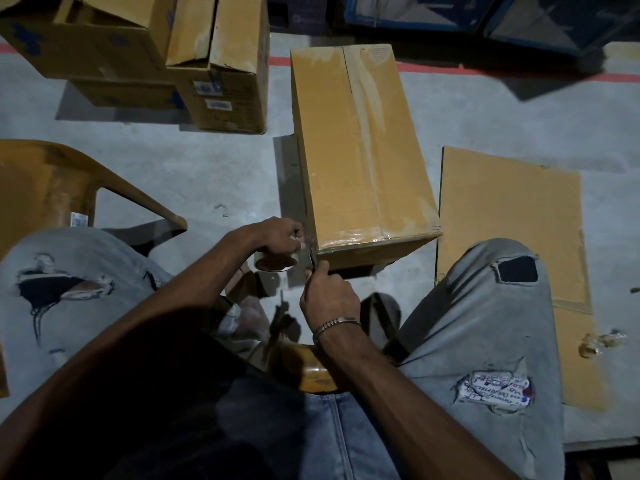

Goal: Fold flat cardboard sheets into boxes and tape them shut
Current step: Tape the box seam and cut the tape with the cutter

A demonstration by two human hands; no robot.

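Observation:
A tall closed cardboard box (360, 150) stands on the floor between my knees, with clear tape along its top seam and near edge. My left hand (278, 235) grips a roll of clear tape (276, 263) at the box's near left corner. A strip of tape runs from the roll to that corner. My right hand (329, 296) grips a thin dark blade (312, 262) that touches the strip just below the corner. A flat cardboard sheet (512, 230) lies on the floor to the right of the box.
A tan plastic chair (52, 181) stands at the left. Several used cardboard boxes (214, 64) are stacked at the back left, dark crates along the back. A second tape roll (308, 372) lies near my lap. A crumpled tape scrap (601, 342) lies at the right.

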